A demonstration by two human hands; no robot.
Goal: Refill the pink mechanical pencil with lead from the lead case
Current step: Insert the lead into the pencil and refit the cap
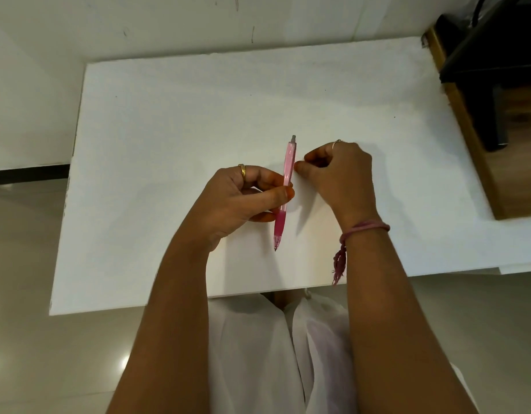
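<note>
Head view, looking down over a white table [174,121].

Pink mechanical pencil [285,186]: held above the table near its middle, nearly upright in the frame, leaning slightly. Grey push-button end points away from the person; metal tip points toward the near table edge. Darker pink grip section sits just below the fingers that hold it.

Left hand [243,198]: grasping the pencil. Thumb and curled fingers pinch the barrel at about mid-length, from the pencil's left side. The upper barrel and the whole grip and tip stand clear of the hand. A gold ring [242,171] shows on one finger.

Right hand [339,174]: just to the right of the pencil, level with its upper half. Fingers curled inward, thumb and forefinger tips pressed close together beside the barrel. Whether they pinch a lead between them cannot be told; anything there is too small to see. Fingertips lie very near the barrel; contact cannot be confirmed. A ring on one far knuckle. A pink thread bracelet [366,228] circles the wrist, its tassel hanging toward the table.

Lead case: not seen anywhere on the table.

Right of the table, past its far corner: a dark chair [491,55] on a wooden floor [515,162]. Below the near table edge: the person's lap in white fabric [258,354].
</note>
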